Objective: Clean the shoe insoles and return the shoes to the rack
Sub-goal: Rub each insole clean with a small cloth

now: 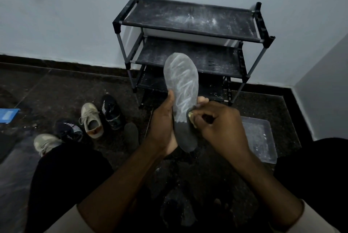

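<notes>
In the scrubbing step, the left hand (163, 119) grasped the insole (181, 85) upright in front of the rack (188, 19) while the right hand (220, 125) pinched a pad (190, 117) against its white-streaked face; the next stroke likely needed to reach the dark lower end, with the shoes (92, 119) waiting on the floor.

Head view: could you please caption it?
Left hand holds soapy grey insole; right hand rubs it with yellowish sponge.

We get a dim, bluish frame: wall (75, 25) palest, floor (56, 89) near black, rack (188, 19) splayed by wide-angle, top-left corner smeared.
</notes>
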